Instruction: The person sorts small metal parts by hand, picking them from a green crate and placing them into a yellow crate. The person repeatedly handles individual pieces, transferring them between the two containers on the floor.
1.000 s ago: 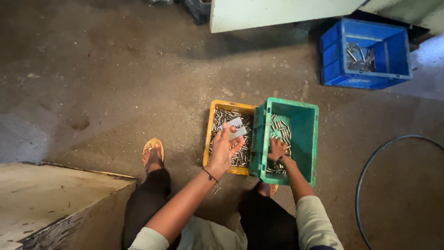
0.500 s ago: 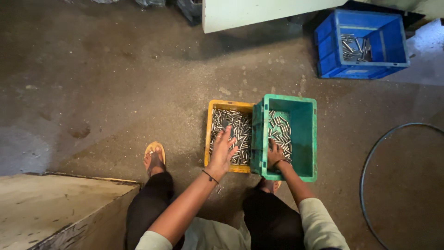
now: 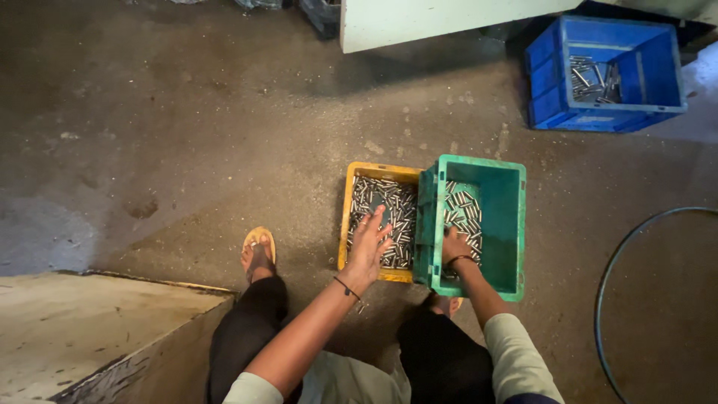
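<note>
My left hand [image 3: 368, 243] lies palm down, fingers spread, on the small metal pins [image 3: 389, 209] that fill the yellow crate [image 3: 378, 170]. My right hand [image 3: 452, 245] reaches into the green crate [image 3: 510, 224], which stands right beside the yellow one and is taller. Its fingers are curled down among more metal pins [image 3: 465, 213] at the near end of that crate. Whether the fingers hold any pins is hidden. Both wrists wear a thin dark band.
A blue crate [image 3: 550, 82] with a few metal pins stands at the far right on the concrete floor. A pale slab [image 3: 90, 329] lies at the near left beside my sandalled foot [image 3: 258, 251]. A dark hose [image 3: 624, 262] curves along the right. A light panel [image 3: 441, 19] stands behind.
My left hand, raised a second ago with something pale in it, has come down flat onto the pins in the yellow crate. My right hand stays in the green crate.
</note>
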